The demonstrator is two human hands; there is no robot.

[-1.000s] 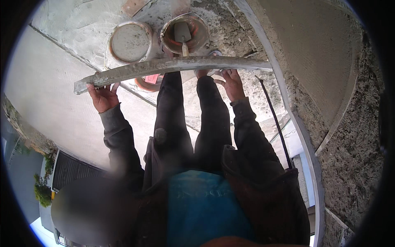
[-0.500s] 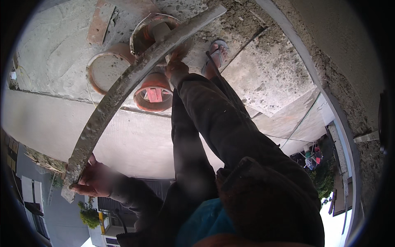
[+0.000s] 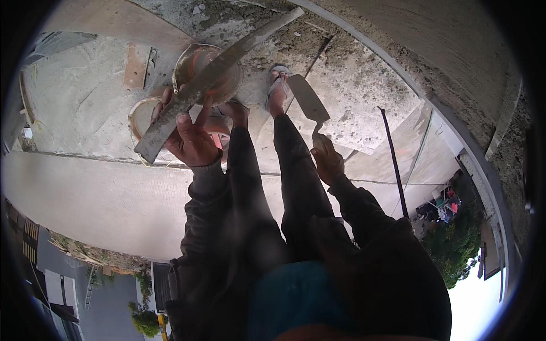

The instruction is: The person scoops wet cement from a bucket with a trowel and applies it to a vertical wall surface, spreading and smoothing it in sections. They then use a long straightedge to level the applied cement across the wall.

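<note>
The person stands on a rough concrete slab [image 3: 352, 96] high above a street, looking down past dark trousers and dark sleeves. The left hand [image 3: 190, 139] is closed around the lower end of a long grey straightedge [image 3: 216, 79] caked with dried mortar; the thumb lies across its upper face and the fingers wrap underneath. The bar runs up and to the right from that grip — crossing over a round basin [image 3: 207, 71] with reddish-brown contents — and its far end reaches the curved concrete edge at the top of the view.

The right hand [image 3: 327, 159] is clenched on the handle of a plastering trowel [image 3: 308, 99], whose flat, pale blade points up and to the left, hanging just above the slab beside the sandalled foot [image 3: 277, 85]. The handle itself is mostly hidden inside the fist.

A second, paler round pan [image 3: 139, 116] lies left of the basin, partly covered by the left hand and the straightedge. A small flat brownish board [image 3: 137, 65] rests on the slab further up and left. To the right, a thin dark rod [image 3: 394, 165] stands along the slab's edge. Below the edge — well beneath the person — show a roadway, green shrubs [image 3: 455, 250] and some coloured objects on the ground, too small to tell apart.
</note>
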